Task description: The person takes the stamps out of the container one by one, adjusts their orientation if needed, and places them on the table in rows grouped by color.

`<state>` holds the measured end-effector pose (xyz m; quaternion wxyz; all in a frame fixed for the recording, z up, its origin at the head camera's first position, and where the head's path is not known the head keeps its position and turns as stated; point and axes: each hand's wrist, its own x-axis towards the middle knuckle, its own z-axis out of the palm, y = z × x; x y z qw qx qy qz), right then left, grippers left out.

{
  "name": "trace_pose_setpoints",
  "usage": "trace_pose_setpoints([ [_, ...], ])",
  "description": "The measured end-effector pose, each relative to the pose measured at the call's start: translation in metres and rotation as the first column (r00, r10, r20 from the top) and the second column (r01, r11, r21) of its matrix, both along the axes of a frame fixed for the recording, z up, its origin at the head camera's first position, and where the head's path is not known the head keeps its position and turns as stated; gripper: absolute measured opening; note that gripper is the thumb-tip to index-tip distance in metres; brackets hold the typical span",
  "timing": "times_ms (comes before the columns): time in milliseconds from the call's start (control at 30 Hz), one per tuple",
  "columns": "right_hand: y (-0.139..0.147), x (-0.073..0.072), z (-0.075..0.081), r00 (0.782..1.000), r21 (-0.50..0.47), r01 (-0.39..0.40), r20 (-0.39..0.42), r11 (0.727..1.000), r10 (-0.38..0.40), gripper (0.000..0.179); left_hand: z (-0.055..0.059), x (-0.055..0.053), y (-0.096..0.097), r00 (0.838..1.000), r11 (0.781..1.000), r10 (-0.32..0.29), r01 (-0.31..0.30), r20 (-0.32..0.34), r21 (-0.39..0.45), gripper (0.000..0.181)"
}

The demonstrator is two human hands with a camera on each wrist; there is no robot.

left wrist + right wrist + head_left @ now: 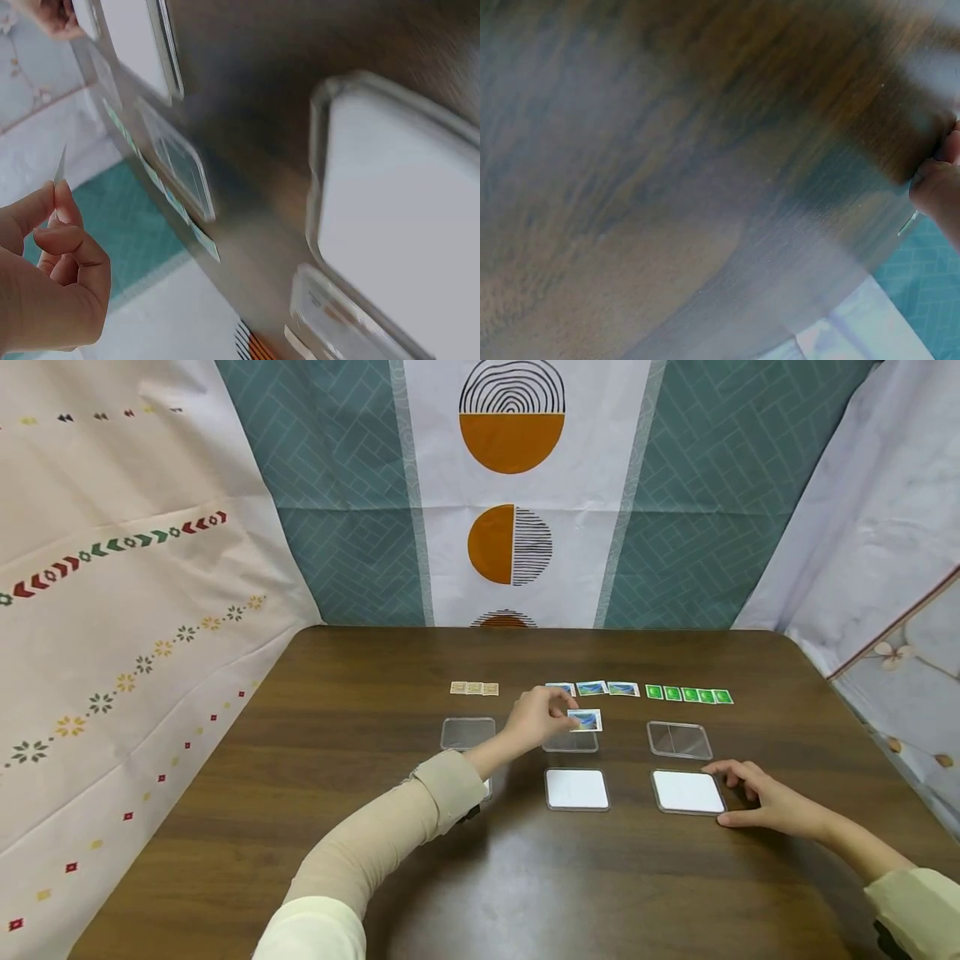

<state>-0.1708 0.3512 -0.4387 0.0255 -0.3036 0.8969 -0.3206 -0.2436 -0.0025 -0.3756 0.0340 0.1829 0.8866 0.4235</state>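
Between its thumb and fingers my left hand (536, 720) pinches a small blue-and-green picture stamp (587, 720), held up over the middle clear plastic case (570, 744). In the left wrist view the stamp (61, 163) shows edge-on at the fingertips. My right hand (765, 800) rests on the table with thumb and forefinger spread, touching the right edge of a clear-framed case with a white insert (687, 792). A similar white-insert case (577, 789) lies to its left. A third, below the left forearm, is mostly hidden.
Along the back lie three tan stamps (474, 688), a row of blue picture stamps (622, 689) partly covered by the left hand, and several green stamps (688, 694). More clear cases lie at left (468, 732) and right (679, 740). Patterned cloth (345, 493) hangs behind the table.
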Motion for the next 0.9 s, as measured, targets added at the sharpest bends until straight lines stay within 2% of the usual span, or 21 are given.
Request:
trace_pose_setpoints([
  [167, -0.001, -0.001, -0.002, 1.000, -0.001, -0.007, -0.018, 1.000, 0.007, 0.065, 0.004, -0.008, -0.018, 0.999, 0.999, 0.040, -0.040, -0.016, 0.009, 0.018],
  [400, 0.000, -0.002, -0.001, 1.000, 0.008, -0.008, -0.002, 1.000, 0.008, 0.065, 0.005, -0.013, -0.041, 0.994, 0.994, 0.111, -0.111, -0.006, 0.001, 0.018],
  [633, 0.000, -0.002, -0.002, 1.000, 0.004, -0.013, -0.014, 1.000, 0.014, 0.066, 0.012, -0.020, -0.057, 0.989, 0.989, 0.148, -0.148, 0.007, 0.009, 0.017],
  [767, 0.000, 0.000, -0.001, 1.000, 0.006, -0.012, -0.001, 1.000, 0.012, 0.066, 0.013, -0.027, -0.065, 0.980, 0.980, 0.197, -0.197, -0.006, -0.019, 0.016],
  [900, 0.000, 0.000, 0.000, 1.000, 0.017, 0.001, 0.016, 1.000, -0.001, 0.065, 0.015, -0.036, -0.068, 0.976, 0.976, 0.216, -0.217, -0.008, -0.028, 0.017],
])
